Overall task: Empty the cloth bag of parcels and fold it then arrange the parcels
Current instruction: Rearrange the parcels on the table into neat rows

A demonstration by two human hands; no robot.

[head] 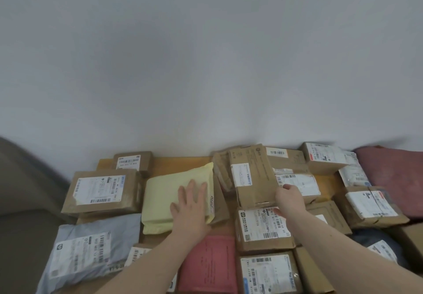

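Label print on the parcels is too blurred to read, and the nearest ones are cut off by the lower edge. The cloth bag cannot be made out for certain. The left hand (191,204) lies flat, fingers straight, pressing on the yellow mailer (164,199). Just right of it, the right hand (289,196) curls around the lower right corner of a tilted cardboard box (253,177); its fingertips are hidden behind that box.
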